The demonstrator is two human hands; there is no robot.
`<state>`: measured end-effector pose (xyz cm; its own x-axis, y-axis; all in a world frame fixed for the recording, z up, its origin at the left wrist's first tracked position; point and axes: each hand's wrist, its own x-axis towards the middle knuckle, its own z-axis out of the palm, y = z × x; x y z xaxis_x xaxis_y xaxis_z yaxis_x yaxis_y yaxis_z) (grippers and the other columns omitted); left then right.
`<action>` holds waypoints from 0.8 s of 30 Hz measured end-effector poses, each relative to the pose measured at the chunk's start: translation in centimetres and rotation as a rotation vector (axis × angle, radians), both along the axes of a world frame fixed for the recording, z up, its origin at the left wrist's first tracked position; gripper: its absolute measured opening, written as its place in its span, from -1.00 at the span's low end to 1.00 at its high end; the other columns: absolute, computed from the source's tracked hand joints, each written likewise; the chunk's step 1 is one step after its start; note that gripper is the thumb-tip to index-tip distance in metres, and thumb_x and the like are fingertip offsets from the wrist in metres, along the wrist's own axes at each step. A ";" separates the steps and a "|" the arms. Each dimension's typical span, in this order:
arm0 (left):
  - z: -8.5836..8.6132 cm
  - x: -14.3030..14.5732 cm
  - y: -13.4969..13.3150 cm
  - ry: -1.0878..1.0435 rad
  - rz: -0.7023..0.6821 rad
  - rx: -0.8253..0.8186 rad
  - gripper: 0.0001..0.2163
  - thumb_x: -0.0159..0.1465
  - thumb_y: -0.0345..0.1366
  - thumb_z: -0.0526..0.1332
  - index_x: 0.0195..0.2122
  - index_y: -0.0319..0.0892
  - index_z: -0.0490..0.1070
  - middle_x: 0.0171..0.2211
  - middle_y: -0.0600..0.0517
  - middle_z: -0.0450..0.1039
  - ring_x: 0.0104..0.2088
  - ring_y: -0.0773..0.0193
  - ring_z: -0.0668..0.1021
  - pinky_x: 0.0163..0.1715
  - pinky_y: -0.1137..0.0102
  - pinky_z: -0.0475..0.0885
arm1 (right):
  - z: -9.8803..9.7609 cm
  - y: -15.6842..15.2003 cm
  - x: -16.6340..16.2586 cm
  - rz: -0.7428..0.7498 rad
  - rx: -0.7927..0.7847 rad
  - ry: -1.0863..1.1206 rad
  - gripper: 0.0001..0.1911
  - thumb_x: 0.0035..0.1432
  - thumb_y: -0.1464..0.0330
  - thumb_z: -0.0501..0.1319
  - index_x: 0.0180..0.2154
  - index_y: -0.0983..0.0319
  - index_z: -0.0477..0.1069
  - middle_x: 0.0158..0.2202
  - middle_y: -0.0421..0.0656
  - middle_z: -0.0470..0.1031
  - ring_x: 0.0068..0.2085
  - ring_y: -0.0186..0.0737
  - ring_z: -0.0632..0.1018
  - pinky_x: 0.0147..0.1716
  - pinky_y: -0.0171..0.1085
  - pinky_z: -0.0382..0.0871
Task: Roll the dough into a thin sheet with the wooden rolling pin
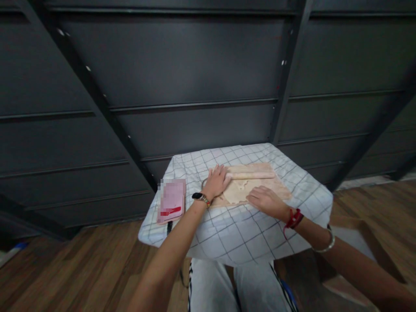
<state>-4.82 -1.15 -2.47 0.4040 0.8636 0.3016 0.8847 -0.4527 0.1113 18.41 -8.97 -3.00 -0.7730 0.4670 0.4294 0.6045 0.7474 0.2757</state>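
A thin, pale sheet of dough [235, 193] with a ragged edge and a small tear lies on a light wooden board [282, 189]. Across the dough's far side rests a wooden rolling pin [255, 175]. My left hand [216, 181] lies at the pin's left end, its fingers stretched forward; whether it touches the pin I cannot tell. Something round and thin-rimmed shows partly behind that hand. On the near right edge of the dough, my right hand [264, 200] is laid flat with fingers extended, holding nothing visible.
A white checked cloth [234, 238] covers the small table. At its left lies a pink flat item [173, 197], partly blurred out, with a red strip. Dark metal panels [195, 60] rise right behind the table. An open cardboard box [373, 242] stands on the wood-look floor at right.
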 end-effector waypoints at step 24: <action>-1.1 0.7 0.7 -0.035 0.019 0.062 -0.66 0.32 -0.19 0.04 0.06 -0.25 0.29 0.06 -0.16 0.29 0.10 0.08 0.28 0.15 0.18 0.12 | 0.5 2.8 1.4 -0.058 -0.014 0.324 -0.78 0.29 0.37 0.07 -0.31 0.25 0.48 -0.36 -0.10 0.43 -0.28 -0.21 0.40 -0.26 -0.25 0.26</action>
<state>-4.15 -0.46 -3.61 0.3762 0.8503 0.3682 0.8891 -0.4431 0.1148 19.77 -6.12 -2.46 -0.5687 0.5139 0.6422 0.7011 0.7112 0.0518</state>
